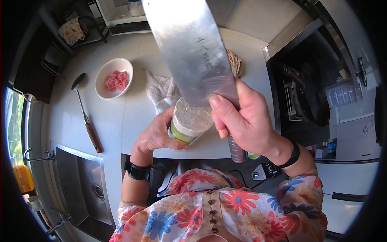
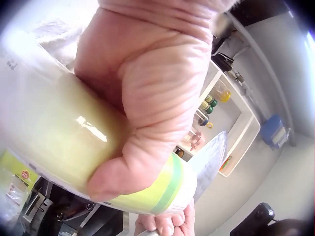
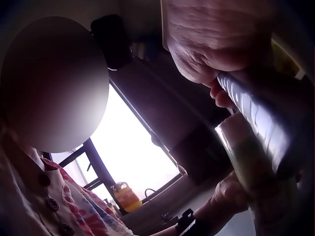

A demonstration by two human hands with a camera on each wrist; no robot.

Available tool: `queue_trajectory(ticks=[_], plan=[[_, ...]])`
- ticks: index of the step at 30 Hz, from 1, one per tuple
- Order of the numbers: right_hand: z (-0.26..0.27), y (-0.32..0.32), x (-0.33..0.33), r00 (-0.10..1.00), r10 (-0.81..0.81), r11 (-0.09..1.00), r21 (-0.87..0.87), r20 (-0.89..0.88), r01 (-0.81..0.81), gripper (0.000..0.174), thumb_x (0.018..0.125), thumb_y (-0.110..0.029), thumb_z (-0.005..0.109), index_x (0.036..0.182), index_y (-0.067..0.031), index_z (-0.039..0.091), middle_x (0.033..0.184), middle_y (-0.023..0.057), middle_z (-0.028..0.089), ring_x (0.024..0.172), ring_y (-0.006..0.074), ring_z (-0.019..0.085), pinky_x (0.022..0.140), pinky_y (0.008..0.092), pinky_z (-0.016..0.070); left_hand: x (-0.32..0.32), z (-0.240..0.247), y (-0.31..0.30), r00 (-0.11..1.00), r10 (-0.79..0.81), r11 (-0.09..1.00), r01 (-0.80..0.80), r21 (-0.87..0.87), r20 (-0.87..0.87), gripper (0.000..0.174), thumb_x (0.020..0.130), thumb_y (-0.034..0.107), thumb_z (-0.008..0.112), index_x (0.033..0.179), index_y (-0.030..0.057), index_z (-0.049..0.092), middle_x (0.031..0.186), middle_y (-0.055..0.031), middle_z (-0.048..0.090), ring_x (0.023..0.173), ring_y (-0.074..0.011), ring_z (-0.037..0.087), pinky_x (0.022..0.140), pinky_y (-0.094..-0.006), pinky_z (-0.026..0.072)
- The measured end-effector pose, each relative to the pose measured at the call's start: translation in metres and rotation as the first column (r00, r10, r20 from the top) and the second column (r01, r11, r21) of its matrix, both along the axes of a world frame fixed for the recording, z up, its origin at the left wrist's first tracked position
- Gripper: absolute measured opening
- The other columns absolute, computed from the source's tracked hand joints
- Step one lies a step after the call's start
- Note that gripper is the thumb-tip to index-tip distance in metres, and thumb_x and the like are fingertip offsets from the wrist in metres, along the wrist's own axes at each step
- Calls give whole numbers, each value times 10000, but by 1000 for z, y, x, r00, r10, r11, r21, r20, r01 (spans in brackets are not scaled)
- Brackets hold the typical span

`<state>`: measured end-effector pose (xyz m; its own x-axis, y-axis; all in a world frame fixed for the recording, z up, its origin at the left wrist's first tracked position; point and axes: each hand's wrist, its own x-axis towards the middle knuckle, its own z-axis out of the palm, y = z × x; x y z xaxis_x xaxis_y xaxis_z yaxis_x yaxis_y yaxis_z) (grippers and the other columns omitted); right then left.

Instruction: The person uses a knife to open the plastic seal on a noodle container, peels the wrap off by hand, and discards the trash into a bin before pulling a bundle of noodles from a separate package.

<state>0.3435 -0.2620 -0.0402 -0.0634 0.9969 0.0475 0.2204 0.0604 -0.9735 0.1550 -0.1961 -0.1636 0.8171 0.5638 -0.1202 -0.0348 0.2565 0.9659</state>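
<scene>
In the head view my left hand (image 1: 159, 135) grips a tall cylindrical jar (image 1: 189, 121) with a green and yellow label, its sealed top facing the camera. My right hand (image 1: 242, 119) holds a big steel cleaver (image 1: 193, 48) by its ribbed metal handle (image 1: 237, 151), the blade raised and its lower corner meeting the jar's top rim. The left wrist view shows my left-hand fingers (image 2: 152, 88) wrapped round the jar (image 2: 74, 142). In the right wrist view the handle (image 3: 256, 118) runs through my right hand (image 3: 211, 44) beside the jar (image 3: 246, 152).
On the white counter (image 1: 121, 117) stand a white bowl (image 1: 102, 86) of pink minced meat, a ladle (image 1: 86, 115) with a wooden handle and a crumpled cloth (image 1: 161, 90). A steel sink (image 1: 84, 185) lies at the lower left, a dark stove (image 1: 310, 92) at the right.
</scene>
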Motion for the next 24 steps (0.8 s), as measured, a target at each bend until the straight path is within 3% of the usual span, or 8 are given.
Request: queue_trajectory(ticks=[1,5,12,18,20,22,24], plan=[[2,-2,3,1000,-6,1000,9,2,6,145,962,-108,453,1042,8,491,612,7,505,471,39,449,445,192,387,1,-1,-2,999,33,999,-32,30,-8,870,517,117,837,1293,24,454,1170,-36,565,1093,-147,501,986,-302,367],[12,-12,16,999,-36,999,-9,0,36,146,965,-114,435,1033,11,468,611,23,507,473,61,475,458,204,407,3,-5,-12,989,145,982,-140,124,-32,853,534,171,848,1277,6,461,1157,-64,578,1089,-169,519,983,-312,375],[11,-26,26,999,-45,994,-99,-21,43,146,952,-92,426,1041,17,466,621,27,512,476,70,485,465,206,417,9,0,-23,971,215,953,-185,240,-104,822,534,178,844,1248,0,479,1147,-93,587,1082,-189,536,970,-323,396],[6,-19,40,968,-92,994,-30,235,102,360,919,-22,445,1275,20,406,661,2,512,533,41,465,500,189,411,12,-2,-27,974,216,963,-199,183,-75,816,534,178,847,1244,8,484,1148,-100,580,1080,-212,545,963,-332,402],[2,-16,45,933,-85,991,127,350,43,524,895,22,457,1396,-33,314,691,-9,517,591,25,445,527,177,402,12,-3,-29,975,212,942,-185,281,-68,803,540,179,847,1238,13,487,1140,-109,573,1077,-224,547,959,-339,403],[4,-16,45,942,-59,998,36,329,50,538,883,42,461,1397,-84,364,727,-15,523,633,20,441,556,178,402,13,-2,-32,973,226,928,-199,314,-51,796,545,178,845,1237,14,487,1144,-110,568,1079,-227,544,961,-340,401],[-8,-16,47,882,21,994,87,471,-70,435,846,24,521,1248,-141,529,714,71,557,620,178,543,584,287,454,16,-1,-34,972,235,915,-211,343,-27,790,549,177,843,1235,14,486,1147,-112,563,1081,-230,541,962,-342,398]])
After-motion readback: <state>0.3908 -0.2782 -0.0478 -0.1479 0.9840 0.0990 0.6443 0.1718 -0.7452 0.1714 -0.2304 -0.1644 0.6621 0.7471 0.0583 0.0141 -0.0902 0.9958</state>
